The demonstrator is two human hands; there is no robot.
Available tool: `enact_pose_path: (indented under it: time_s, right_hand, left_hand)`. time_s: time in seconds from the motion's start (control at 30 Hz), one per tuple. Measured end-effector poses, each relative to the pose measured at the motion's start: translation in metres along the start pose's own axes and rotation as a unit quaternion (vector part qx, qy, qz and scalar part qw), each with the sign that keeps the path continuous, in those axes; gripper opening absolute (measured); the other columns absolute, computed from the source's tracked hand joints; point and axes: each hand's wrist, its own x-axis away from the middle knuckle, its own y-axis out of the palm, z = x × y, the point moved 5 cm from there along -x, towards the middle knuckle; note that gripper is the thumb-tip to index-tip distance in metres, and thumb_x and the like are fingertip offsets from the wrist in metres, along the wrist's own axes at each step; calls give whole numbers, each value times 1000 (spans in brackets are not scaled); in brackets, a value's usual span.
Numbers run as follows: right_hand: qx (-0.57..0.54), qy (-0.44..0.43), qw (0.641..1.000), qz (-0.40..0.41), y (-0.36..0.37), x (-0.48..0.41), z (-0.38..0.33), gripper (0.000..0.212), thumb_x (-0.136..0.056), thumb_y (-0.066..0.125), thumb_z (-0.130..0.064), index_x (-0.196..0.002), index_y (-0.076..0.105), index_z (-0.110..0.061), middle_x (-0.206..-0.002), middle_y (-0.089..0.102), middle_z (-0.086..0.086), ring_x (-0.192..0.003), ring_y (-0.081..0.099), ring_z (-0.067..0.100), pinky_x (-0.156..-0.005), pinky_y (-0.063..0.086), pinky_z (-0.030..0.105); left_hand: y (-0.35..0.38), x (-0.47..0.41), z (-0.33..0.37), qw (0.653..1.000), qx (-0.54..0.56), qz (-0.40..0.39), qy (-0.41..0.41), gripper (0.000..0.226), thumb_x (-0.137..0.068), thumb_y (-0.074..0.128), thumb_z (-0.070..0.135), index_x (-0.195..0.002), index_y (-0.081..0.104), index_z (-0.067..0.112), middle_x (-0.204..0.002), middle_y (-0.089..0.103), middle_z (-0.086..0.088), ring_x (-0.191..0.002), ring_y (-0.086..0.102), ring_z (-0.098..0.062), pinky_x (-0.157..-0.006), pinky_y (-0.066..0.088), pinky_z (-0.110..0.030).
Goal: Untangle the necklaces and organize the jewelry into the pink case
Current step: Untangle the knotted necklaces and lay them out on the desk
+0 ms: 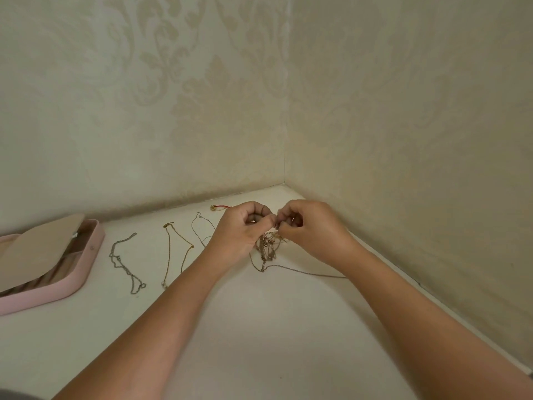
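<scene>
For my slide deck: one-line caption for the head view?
Left hand and right hand pinch tangled necklaces near open pink case.

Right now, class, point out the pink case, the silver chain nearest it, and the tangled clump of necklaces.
pink case (57, 297), head view, on its near outer wall.
silver chain (116, 259), head view, on its middle links.
tangled clump of necklaces (268, 246), head view, on the hanging middle of the knot.

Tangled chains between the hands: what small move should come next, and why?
Probably ease the two pinches gently apart to loosen the knot. The left hand and right hand both pinch the top of the tangled chains, which hang bunched, one strand trailing on the table.
</scene>
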Motion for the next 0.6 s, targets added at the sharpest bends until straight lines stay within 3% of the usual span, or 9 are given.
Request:
enact_pose_path:
  time_s: [0.23, 0.33, 0.47, 0.6]
  right_hand:
    - [-73, 51, 992, -86, 6, -3, 10, 22, -95, 53, -20, -74, 55, -14, -45, 45, -18, -44, 38, -1, -48, 29, 12]
    - [-81, 56, 990, -100, 7, -3, 12, 29, -98, 46, -18, -69, 46, -15, -55, 43, -11, -46, 33, 1, -51, 28, 18]
    - [-125, 65, 985, -100, 7, -1, 11, 27, -100, 42, -16, -75, 47, -6, -61, 44, 0, -47, 39, -1, -53, 32, 13]
    - [-201, 70, 973, -86, 8, -6, 18, 27, -100, 46, -22, -77, 55, -11, -63, 49, -1, -59, 43, 10, -65, 37, 25]
  left_hand:
    - [1, -2, -4, 999, 5, -32, -17, 10, -92, 63, 21, -84, 64, 15, -49, 39, 14, -44, 34, -2, -44, 33, -13]
    - [-1, -2, -5, 998, 17, -53, -21, 9, -89, 67, 22, -93, 70, 15, -53, 38, 10, -45, 33, -3, -45, 33, -13]
    - [-5, -2, -4, 999, 19, -40, -24, 15, -85, 70, 18, -97, 73, 10, -51, 53, 16, -45, 44, 1, -46, 33, -11]
    - [-6, 2, 2, 1000, 24, -8, 10, 14, -83, 72, 13, -95, 76, 7, -68, 68, 8, -45, 49, 5, -48, 34, -5]
